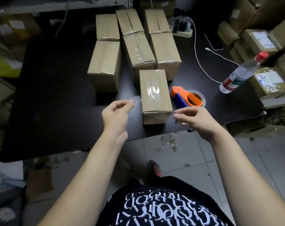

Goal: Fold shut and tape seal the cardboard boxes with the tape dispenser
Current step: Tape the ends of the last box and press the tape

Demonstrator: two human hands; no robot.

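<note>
Shirt (pixel 163 207) cropped; left hand (pixel 116 114) pinches faint tape (pixel 137 102); right hand (pixel 195 119) blurred.

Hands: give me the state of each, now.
Left hand: pinching a clear tape strip.
Right hand: fingers curled; hold cannot be told.

Black table (pixel 57 95), bearing: seven cardboard boxes (pixel 154 90), one orange tape dispenser (pixel 185 97), one water bottle (pixel 241 74), one white cable (pixel 202 62), one power strip (pixel 182 32).
</note>
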